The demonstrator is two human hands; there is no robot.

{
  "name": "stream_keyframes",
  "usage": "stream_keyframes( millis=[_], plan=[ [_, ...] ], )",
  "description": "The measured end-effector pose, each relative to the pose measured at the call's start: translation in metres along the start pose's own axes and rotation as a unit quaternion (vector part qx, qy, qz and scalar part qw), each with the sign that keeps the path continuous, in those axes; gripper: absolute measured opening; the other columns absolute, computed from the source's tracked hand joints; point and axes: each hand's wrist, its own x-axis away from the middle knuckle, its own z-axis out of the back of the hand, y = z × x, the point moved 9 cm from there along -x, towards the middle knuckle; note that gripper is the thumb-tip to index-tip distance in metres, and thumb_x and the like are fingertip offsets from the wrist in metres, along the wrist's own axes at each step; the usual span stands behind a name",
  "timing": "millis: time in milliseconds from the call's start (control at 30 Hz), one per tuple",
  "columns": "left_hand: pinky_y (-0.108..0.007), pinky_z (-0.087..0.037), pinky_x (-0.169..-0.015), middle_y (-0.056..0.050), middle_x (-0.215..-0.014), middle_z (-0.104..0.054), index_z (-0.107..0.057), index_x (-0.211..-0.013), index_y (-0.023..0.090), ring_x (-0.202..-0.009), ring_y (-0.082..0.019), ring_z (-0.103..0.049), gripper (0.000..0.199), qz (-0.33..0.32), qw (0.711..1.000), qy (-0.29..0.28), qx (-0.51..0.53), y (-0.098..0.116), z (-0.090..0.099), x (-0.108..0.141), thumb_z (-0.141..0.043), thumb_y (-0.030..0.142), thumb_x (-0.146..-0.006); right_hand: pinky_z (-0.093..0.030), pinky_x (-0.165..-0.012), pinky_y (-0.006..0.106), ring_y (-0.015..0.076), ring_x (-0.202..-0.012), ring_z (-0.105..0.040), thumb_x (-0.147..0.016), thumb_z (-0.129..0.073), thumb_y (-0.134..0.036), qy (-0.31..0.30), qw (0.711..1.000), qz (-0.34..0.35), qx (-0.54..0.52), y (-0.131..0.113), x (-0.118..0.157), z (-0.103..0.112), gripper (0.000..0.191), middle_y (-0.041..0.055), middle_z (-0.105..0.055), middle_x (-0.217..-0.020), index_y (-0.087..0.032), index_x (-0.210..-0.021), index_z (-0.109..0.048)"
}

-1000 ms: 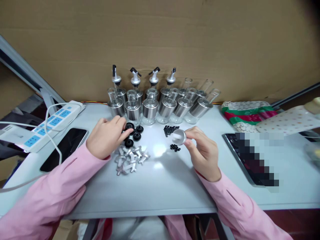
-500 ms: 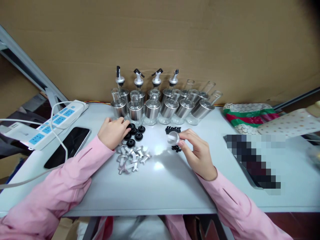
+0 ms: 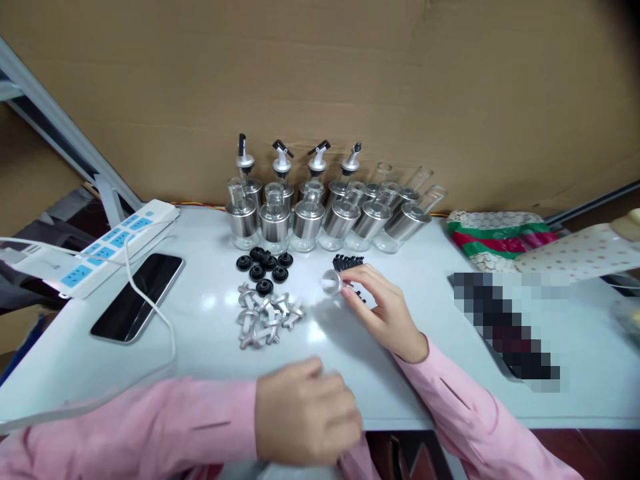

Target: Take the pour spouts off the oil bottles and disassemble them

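Note:
My right hand (image 3: 387, 308) pinches a silver pourer spout (image 3: 331, 283) between thumb and fingertips, its round flange turned toward the left. Under and behind those fingers lie small black pourer levers (image 3: 349, 262), partly covered. My left hand (image 3: 307, 415) is over the table's front edge, knuckles up; its fingers curl away and are smeared by motion, so what they hold, if anything, is hidden. A heap of silver pourer spouts (image 3: 260, 320) lies left of my right hand. Just beyond it sit several black rubber stoppers (image 3: 265, 287).
Glass bottles with steel bands (image 3: 309, 223) line the back, some fitted with pourers (image 3: 283, 160). On the left are a power strip (image 3: 120, 247), a phone (image 3: 137, 300) and a white cable (image 3: 155, 307). A patterned cloth bag (image 3: 495, 237) and a blurred-out dark object (image 3: 505, 327) lie right.
My left hand has left the black stoppers and come back toward the front edge, rightward. My right hand has shifted slightly left, still pinching the silver spout.

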Motion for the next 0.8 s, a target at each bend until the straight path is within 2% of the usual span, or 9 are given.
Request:
stream_keyframes(
  millis=[33, 67, 100, 167, 267, 433, 633, 700, 800],
  plan=[
    [-0.030, -0.046, -0.067, -0.002, -0.095, -0.068, -0.062, -0.090, 0.017, -0.088, -0.014, -0.059, 0.019, -0.044, 0.998, -0.010, 0.037, 0.017, -0.012, 0.004, -0.043, 0.020, -0.088, -0.043, -0.072, 0.032, 0.0170, -0.079, -0.055, -0.088, -0.051, -0.015, -0.010, 1.000, 0.002, -0.005, -0.001, 0.000, -0.004, 0.011, 0.0048, -0.063, -0.084, -0.019, -0.098, -0.057],
    [-0.031, -0.047, -0.080, -0.004, -0.112, -0.065, -0.061, -0.099, 0.016, -0.107, -0.015, -0.055, 0.022, -0.077, 0.996, -0.023, 0.050, 0.029, -0.024, 0.008, -0.043, 0.022, -0.088, -0.043, -0.073, 0.032, 0.0170, -0.080, -0.055, -0.088, -0.052, -0.015, -0.023, 1.000, 0.004, -0.011, -0.002, -0.001, -0.009, 0.012, 0.0048, -0.064, -0.085, -0.019, -0.098, -0.057],
    [-0.034, -0.044, -0.092, -0.004, -0.125, -0.060, -0.058, -0.110, 0.015, -0.120, -0.017, -0.047, 0.028, -0.069, 0.994, -0.060, 0.059, 0.031, -0.038, 0.013, -0.043, 0.026, -0.088, -0.043, -0.074, 0.033, 0.0172, -0.081, -0.055, -0.088, -0.052, -0.016, -0.038, 0.999, 0.004, -0.016, -0.004, -0.001, -0.015, 0.012, 0.0050, -0.064, -0.086, -0.019, -0.098, -0.058],
    [-0.038, -0.037, -0.104, -0.007, -0.136, -0.050, -0.051, -0.122, 0.012, -0.130, -0.021, -0.038, 0.043, -0.039, 0.990, -0.117, 0.074, 0.026, -0.057, 0.020, -0.045, 0.036, -0.087, -0.042, -0.077, 0.034, 0.0177, -0.084, -0.055, -0.088, -0.053, -0.018, -0.067, 0.998, 0.000, -0.018, -0.007, -0.003, -0.028, 0.011, 0.0055, -0.065, -0.089, -0.019, -0.097, -0.059],
    [-0.042, -0.033, -0.108, -0.008, -0.142, -0.044, -0.045, -0.128, 0.011, -0.132, -0.023, -0.037, 0.049, -0.011, 0.983, -0.157, 0.093, 0.017, -0.066, 0.025, -0.045, 0.036, -0.086, -0.041, -0.080, 0.036, 0.0186, -0.087, -0.054, -0.089, -0.052, -0.022, -0.096, 0.995, -0.010, -0.006, -0.013, -0.007, -0.048, 0.012, 0.0064, -0.064, -0.091, -0.019, -0.096, -0.061],
    [-0.041, -0.032, -0.109, -0.008, -0.142, -0.044, -0.046, -0.127, 0.012, -0.131, -0.023, -0.038, 0.045, 0.000, 0.980, -0.163, 0.110, 0.016, -0.066, 0.024, -0.044, 0.032, -0.087, -0.042, -0.080, 0.037, 0.0204, -0.093, -0.052, -0.089, -0.051, -0.023, -0.134, 0.991, 0.001, 0.002, -0.023, -0.010, -0.075, 0.015, 0.0082, -0.062, -0.097, -0.018, -0.098, -0.062],
    [-0.041, -0.034, -0.108, -0.008, -0.142, -0.043, -0.047, -0.126, 0.013, -0.130, -0.023, -0.039, 0.045, 0.001, 0.981, -0.159, 0.110, 0.016, -0.068, 0.024, -0.045, 0.032, -0.086, -0.044, -0.082, 0.040, 0.0225, -0.097, -0.051, -0.087, -0.053, -0.025, -0.157, 0.987, -0.002, -0.015, -0.022, -0.007, -0.082, 0.017, 0.0098, -0.060, -0.103, -0.018, -0.101, -0.059],
    [-0.041, -0.034, -0.108, -0.007, -0.142, -0.044, -0.047, -0.126, 0.013, -0.130, -0.022, -0.039, 0.044, 0.004, 0.982, -0.154, 0.106, 0.015, -0.066, 0.025, -0.043, 0.032, -0.086, -0.044, -0.087, 0.042, 0.0234, -0.103, -0.050, -0.085, -0.056, -0.028, -0.163, 0.986, -0.004, -0.037, -0.022, -0.007, -0.082, 0.026, 0.0113, -0.058, -0.110, -0.018, -0.109, -0.055],
    [-0.040, -0.032, -0.109, -0.006, -0.141, -0.046, -0.048, -0.125, 0.014, -0.130, -0.022, -0.040, 0.043, 0.001, 0.986, -0.140, 0.092, 0.015, -0.064, 0.025, -0.044, 0.033, -0.087, -0.039, -0.100, 0.046, 0.0264, -0.121, -0.043, -0.082, -0.061, -0.040, -0.202, 0.978, 0.005, -0.060, -0.027, -0.004, -0.087, 0.053, 0.0158, -0.048, -0.129, -0.017, -0.126, -0.042]
  ],
)
